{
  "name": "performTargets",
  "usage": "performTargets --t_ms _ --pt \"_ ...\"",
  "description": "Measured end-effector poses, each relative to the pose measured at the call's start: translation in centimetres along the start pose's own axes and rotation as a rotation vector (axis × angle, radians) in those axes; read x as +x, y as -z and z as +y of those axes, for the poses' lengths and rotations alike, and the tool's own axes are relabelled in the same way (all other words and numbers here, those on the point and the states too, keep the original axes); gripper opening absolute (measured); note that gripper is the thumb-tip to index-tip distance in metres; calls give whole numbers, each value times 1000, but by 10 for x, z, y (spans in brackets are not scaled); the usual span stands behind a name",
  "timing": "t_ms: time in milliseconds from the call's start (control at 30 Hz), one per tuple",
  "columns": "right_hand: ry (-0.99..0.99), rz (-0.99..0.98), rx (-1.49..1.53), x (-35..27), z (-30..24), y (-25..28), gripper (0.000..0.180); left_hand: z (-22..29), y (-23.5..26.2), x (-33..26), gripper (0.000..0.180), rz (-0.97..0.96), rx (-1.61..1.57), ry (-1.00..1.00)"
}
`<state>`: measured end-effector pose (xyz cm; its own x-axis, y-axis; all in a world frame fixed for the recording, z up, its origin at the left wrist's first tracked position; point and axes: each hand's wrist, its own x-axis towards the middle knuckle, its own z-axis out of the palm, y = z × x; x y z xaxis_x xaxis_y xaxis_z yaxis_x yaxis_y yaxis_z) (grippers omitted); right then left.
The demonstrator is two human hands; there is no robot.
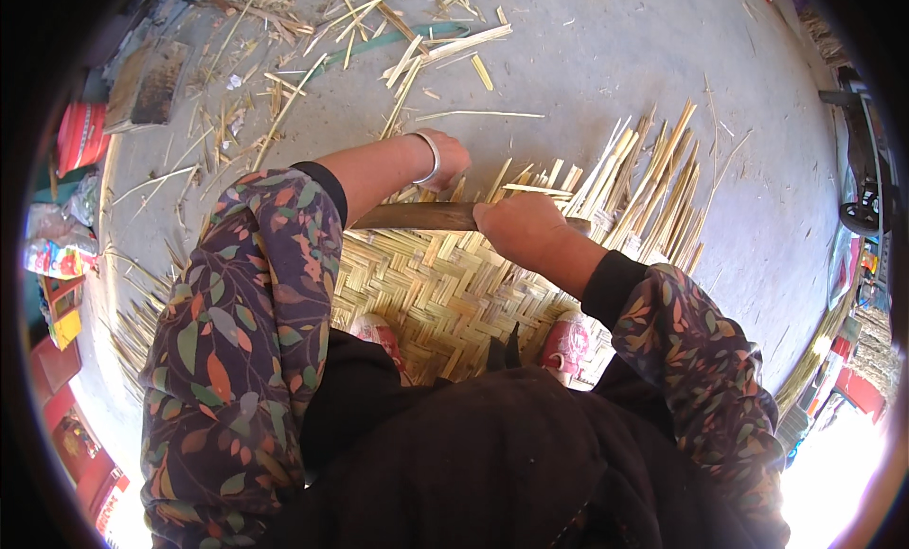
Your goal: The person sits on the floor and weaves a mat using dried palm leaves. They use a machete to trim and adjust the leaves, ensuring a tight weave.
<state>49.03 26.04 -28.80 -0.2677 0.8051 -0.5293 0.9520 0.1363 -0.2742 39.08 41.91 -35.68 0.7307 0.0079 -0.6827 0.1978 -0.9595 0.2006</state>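
A half-woven mat of flat straw-coloured strips [426,288] lies on the floor in front of me, its zigzag weave reaching back between my feet. Across its far part lies a dark flat wooden stick [412,216]. My right hand [521,225] is closed round the stick toward its right end. Just beyond the stick, at the mat's far edge, my left hand [447,161] is curled downward, a silver bangle on its wrist. Its fingertips are hidden, so what it grips cannot be made out. Unwoven strips [653,175] fan outward beyond my right hand.
Loose strips and scraps [379,18] litter the grey floor [606,56] at the far left, with a green band [398,37] among them. A block-like box [147,83] and a red container [83,137] stand left. A dark wheeled object [860,213] stands at right. My red shoes [566,345] rest on the mat.
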Motion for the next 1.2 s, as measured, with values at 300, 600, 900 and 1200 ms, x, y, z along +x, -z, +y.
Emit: performTargets --t_ms 300,600,900,1200 --pt "-51 -45 30 5 -1 -6 18 8 -25 -8 13 145 60 103" --pt "-69 -7 34 6 -3 -14 15 4 -51 10 19 157 209 -16" --pt "-102 24 96 7 0 -26 16 9 -41 -21 21 -1 85 144" --pt "-122 75 134 11 2 -47 16 25 -46 -16 28 157 -401 27"
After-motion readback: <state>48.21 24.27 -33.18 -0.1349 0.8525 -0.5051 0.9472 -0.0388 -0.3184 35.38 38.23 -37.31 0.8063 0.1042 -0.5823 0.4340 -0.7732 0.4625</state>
